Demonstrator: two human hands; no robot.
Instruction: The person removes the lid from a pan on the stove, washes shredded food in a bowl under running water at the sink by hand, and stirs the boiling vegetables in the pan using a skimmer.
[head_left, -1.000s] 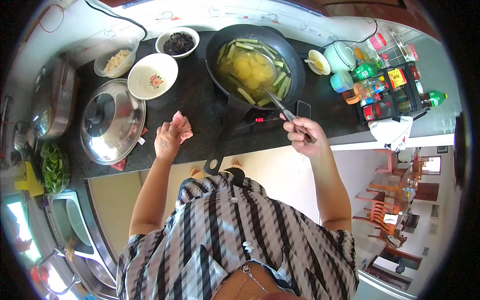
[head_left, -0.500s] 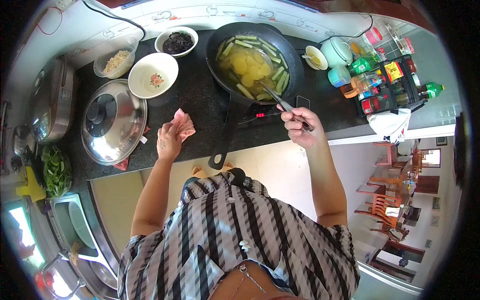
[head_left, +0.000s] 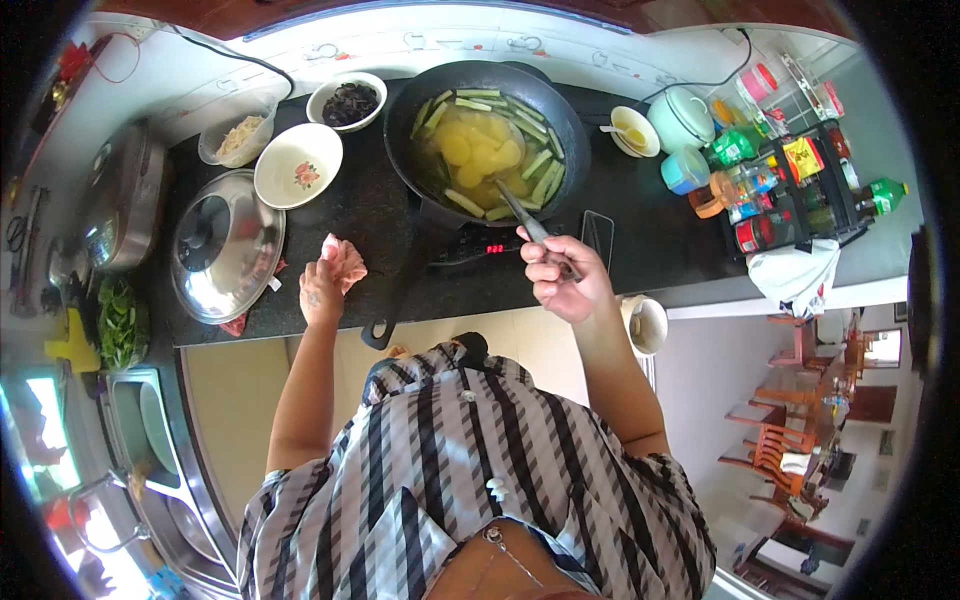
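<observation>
My right hand (head_left: 568, 278) is closed around the handle of a ladle (head_left: 519, 210), which slants down into the black wok (head_left: 575, 150). The ladle's bowl lies in the liquid beneath yellow round slices (head_left: 484, 142), its round edge partly showing. Green vegetable strips (head_left: 541, 162) ring the slices along the wok's wall. On the dark counter left of the wok handle, my left hand (head_left: 321, 296) is closed on a crumpled pink cloth (head_left: 347, 262). A cream bowl with a flower print (head_left: 300, 165) stands beyond that hand, and a domed steel lid (head_left: 250, 240) lies to its left.
At the back stand a bowl of black pieces (head_left: 350, 102) and a clear tub of pale shreds (head_left: 240, 138). A phone (head_left: 597, 240) lies right of the wok. Farther right are a small bowl (head_left: 634, 133) and a bottle rack (head_left: 815, 190). A sink (head_left: 150, 420) is at lower left.
The view has shifted a little. My right hand and the ladle handle have moved left and slightly nearer me; the wok also appears farther left. My left hand still grips the cloth.
</observation>
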